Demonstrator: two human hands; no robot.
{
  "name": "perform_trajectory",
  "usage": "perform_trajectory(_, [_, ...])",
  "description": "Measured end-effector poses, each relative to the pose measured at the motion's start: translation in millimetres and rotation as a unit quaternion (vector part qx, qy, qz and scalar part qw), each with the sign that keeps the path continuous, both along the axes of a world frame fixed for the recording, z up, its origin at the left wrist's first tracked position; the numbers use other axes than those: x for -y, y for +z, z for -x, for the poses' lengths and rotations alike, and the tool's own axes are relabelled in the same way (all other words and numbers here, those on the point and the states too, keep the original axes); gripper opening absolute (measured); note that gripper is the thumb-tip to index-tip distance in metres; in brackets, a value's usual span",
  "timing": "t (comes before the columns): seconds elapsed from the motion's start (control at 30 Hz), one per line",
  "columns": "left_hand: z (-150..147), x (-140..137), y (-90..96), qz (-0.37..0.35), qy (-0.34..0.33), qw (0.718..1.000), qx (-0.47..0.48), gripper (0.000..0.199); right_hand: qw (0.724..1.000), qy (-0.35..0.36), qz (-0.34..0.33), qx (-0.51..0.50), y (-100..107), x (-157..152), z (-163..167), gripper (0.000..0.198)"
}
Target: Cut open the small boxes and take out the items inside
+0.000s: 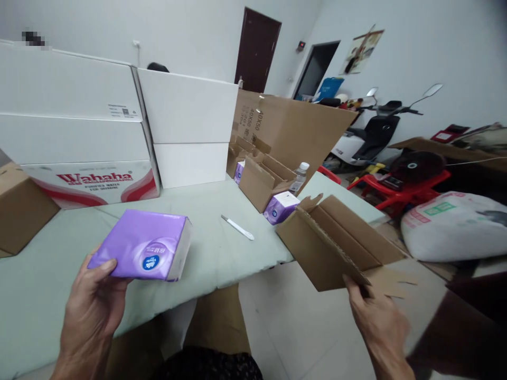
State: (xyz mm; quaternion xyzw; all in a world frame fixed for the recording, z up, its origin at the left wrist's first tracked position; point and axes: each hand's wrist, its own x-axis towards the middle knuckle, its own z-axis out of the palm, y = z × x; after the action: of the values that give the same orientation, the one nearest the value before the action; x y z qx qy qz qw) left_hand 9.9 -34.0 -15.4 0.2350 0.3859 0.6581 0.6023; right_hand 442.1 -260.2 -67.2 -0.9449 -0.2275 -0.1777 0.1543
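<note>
My left hand (97, 295) grips a purple pack of tissues (138, 240) by its near left corner, thumb on top, holding it above the table. On the right, my right hand (376, 311) pinches the near wall of an open brown cardboard box (317, 248), which is tilted past the table's edge. The fingers behind that wall are partly hidden. Just beyond the box, another purple tissue pack (280, 207) lies beside a second open cardboard box (263, 182). A white-handled craft knife (237, 228) rests on the table between my hands.
White cartons (91, 179) stand along the back of the pale green table (198, 211). A large cardboard sheet (293, 124) rises behind the small boxes, near a clear bottle (300, 177). At the far left is a brown box (24, 211). A red stool (400, 187) and scooter (372, 132) stand right.
</note>
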Motion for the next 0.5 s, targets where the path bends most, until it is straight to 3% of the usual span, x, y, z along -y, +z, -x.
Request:
perform_trajectory(0.23, [-11.9, 0.7, -10.7, 0.002, -0.039, 0.999, -0.007, 0.035, 0.999, 0.041, 0.009, 0.011, 4.8, -31.5, -11.9, 0.044])
perform_trajectory(0.5, [-17.3, -0.2, -21.4, 0.013, -0.049, 0.999, -0.003, 0.042, 0.998, 0.063, 0.003, -0.028, 7.6, -29.6, -28.5, 0.044])
